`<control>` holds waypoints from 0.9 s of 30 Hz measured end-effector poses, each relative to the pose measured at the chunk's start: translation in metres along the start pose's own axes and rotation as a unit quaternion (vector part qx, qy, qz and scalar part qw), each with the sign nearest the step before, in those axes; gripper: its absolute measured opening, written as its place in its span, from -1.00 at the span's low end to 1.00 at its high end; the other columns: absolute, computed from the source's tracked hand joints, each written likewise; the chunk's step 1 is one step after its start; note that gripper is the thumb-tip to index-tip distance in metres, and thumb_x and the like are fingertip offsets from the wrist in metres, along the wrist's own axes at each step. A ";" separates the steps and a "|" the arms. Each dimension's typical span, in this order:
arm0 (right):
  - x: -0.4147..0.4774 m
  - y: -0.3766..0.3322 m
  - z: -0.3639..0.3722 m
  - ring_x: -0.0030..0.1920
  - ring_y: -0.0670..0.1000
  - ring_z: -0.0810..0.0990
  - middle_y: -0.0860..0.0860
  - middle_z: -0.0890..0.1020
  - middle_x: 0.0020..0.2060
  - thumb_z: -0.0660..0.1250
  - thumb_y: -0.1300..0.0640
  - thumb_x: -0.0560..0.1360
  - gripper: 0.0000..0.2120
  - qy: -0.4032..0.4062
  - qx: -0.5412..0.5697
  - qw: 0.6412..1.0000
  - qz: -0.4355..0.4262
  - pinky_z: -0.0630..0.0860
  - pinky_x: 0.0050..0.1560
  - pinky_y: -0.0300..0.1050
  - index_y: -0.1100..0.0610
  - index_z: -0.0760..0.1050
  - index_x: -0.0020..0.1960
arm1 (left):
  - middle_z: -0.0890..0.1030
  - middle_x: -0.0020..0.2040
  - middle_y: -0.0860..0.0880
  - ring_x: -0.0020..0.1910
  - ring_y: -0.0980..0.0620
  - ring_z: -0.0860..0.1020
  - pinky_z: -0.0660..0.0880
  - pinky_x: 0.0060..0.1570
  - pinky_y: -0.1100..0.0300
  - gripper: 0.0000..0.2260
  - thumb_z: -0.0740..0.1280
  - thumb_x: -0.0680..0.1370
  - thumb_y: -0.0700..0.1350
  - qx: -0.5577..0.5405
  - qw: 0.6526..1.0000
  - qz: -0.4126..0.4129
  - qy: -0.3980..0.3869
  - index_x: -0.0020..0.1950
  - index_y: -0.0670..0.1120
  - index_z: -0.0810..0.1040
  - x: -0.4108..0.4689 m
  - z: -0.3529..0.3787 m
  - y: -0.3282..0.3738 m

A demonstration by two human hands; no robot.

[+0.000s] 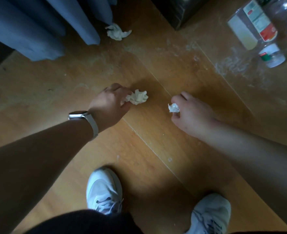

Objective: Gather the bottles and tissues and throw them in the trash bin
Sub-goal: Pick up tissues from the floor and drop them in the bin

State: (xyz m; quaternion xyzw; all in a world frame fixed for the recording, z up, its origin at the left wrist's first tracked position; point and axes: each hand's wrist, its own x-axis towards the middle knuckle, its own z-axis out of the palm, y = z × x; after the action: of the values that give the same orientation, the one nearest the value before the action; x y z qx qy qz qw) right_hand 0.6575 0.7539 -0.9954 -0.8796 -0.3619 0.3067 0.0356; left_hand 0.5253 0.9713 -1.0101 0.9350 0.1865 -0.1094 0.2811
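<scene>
A blue curtain (pixel 43 26) hung at the far left, its folds reaching down to the wooden floor (pixel 156 149). Just beside its right edge a loose tissue (pixel 117 32) lay crumpled on the boards, touched by nobody.

Nearer the middle, the person's left hand (pixel 109 105), with a pale watch (pixel 83 119) strapped at the wrist, reached low over the floor. Its fingers were curled round one end of a larger tissue (pixel 136 97), and most of the wad stuck out to the right of the grip. Whether that wad rested on the boards or was just off them could not be told.

Below, a white left shoe (pixel 103 190) stood on the floor.

Right of centre, the right hand (pixel 191 112) was also low, apart from the left one. It pinched a small tissue (pixel 173 108) between thumb and curled fingers, with only a white scrap showing at the fingertips.

Above it, at the top edge, sat a dark box (pixel 181 10), one corner pointing toward the person.

A white right shoe (pixel 210 215) stood at the bottom right.

At the top right, well apart from both hands, a labelled bottle (pixel 257 26) of clear plastic lay on its side among whitish smears, its white cap toward the person. A second bottle (pixel 284 12) lay just beside it, partly cut off by the frame edge.
</scene>
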 end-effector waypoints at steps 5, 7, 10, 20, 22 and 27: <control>-0.031 -0.023 -0.046 -0.17 0.11 0.46 0.01 0.46 -0.04 0.34 0.11 0.39 -0.79 0.054 0.044 0.998 -0.005 0.36 -0.27 -0.06 0.07 0.46 0.01 | 0.63 0.03 -0.05 -0.06 -0.12 0.60 0.55 -0.09 0.04 -0.75 0.32 0.45 -0.04 -0.060 0.994 -0.083 0.038 0.09 -0.02 0.62 -0.036 -0.053 0.042; -0.047 -0.033 -0.072 -0.14 0.15 0.51 0.01 0.49 -0.04 0.35 0.11 0.37 -0.78 0.070 0.059 0.996 -0.009 0.44 -0.24 -0.05 0.07 0.47 0.01 | 0.63 0.03 -0.03 -0.03 -0.10 0.59 0.51 -0.07 0.11 -0.77 0.34 0.47 -0.04 -0.068 0.991 -0.102 0.053 0.10 -0.01 0.61 -0.052 -0.081 0.061; -0.075 -0.049 -0.115 -0.06 0.15 0.52 0.01 0.51 0.01 0.35 0.11 0.39 -0.76 0.093 0.070 0.993 -0.003 0.39 -0.20 -0.07 0.07 0.49 0.06 | 0.64 0.02 -0.02 -0.03 -0.07 0.57 0.43 -0.09 0.19 -0.79 0.39 0.48 -0.08 -0.076 0.986 -0.129 0.070 0.11 0.00 0.62 -0.074 -0.126 0.093; -0.197 -0.102 -0.266 -0.06 0.17 0.54 0.04 0.55 -0.01 0.38 0.14 0.36 -0.70 0.179 0.110 0.977 -0.044 0.48 -0.21 -0.01 0.11 0.50 0.08 | 0.60 -0.05 0.04 -0.10 0.02 0.55 0.51 -0.08 0.11 -0.79 0.38 0.49 -0.05 -0.119 0.980 -0.130 0.095 0.12 0.05 0.58 -0.150 -0.271 0.203; -0.221 -0.110 -0.295 -0.08 0.17 0.54 0.03 0.56 -0.02 0.38 0.13 0.35 -0.70 0.194 0.111 0.973 -0.051 0.51 -0.23 0.00 0.11 0.50 0.07 | 0.61 -0.06 0.04 -0.10 0.02 0.56 0.52 -0.08 0.09 -0.80 0.39 0.48 -0.07 -0.128 0.978 -0.123 0.106 0.10 0.04 0.60 -0.164 -0.297 0.226; -0.285 -0.126 -0.357 -0.14 0.14 0.54 0.02 0.55 -0.07 0.37 0.14 0.33 -0.72 0.216 0.123 0.966 -0.068 0.54 -0.28 0.04 0.11 0.50 0.04 | 0.60 -0.07 0.05 -0.11 0.04 0.55 0.50 -0.08 0.12 -0.82 0.39 0.48 -0.11 -0.129 0.980 -0.119 0.098 0.07 0.01 0.61 -0.198 -0.355 0.282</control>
State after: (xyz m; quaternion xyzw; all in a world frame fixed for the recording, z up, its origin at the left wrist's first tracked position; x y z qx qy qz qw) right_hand 0.6247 0.7153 -0.5244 -0.8871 -0.3640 0.1484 0.2420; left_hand 0.4966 0.8979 -0.5215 0.8683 0.3351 -0.0252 0.3650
